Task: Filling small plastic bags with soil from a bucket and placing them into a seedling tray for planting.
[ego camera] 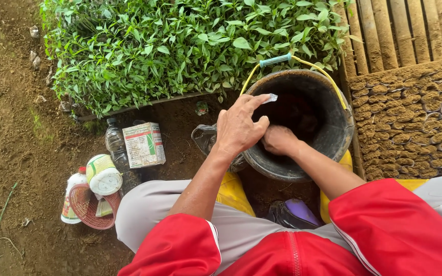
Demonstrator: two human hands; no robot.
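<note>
A black bucket (pixel 339 134) with a yellow wire handle and a teal grip (pixel 276 60) stands on the ground in front of my knees, dark soil inside it. My left hand (pixel 237 129) hovers over its near-left rim and pinches a small clear plastic bag (pixel 271 98) between thumb and fingers. My right hand (pixel 278 140) is down inside the bucket just beside the left hand, its fingers curled into a fist. What the fist encloses is hidden.
A dense bed of green seedlings (pixel 180 46) lies behind the bucket. Rows of small soil-filled bags (pixel 410 117) and bamboo slats (pixel 405 28) are on the right. A carton (pixel 144 144), plastic bottle (pixel 114 140), white containers (pixel 103 175) and red mesh basket (pixel 87 208) sit left.
</note>
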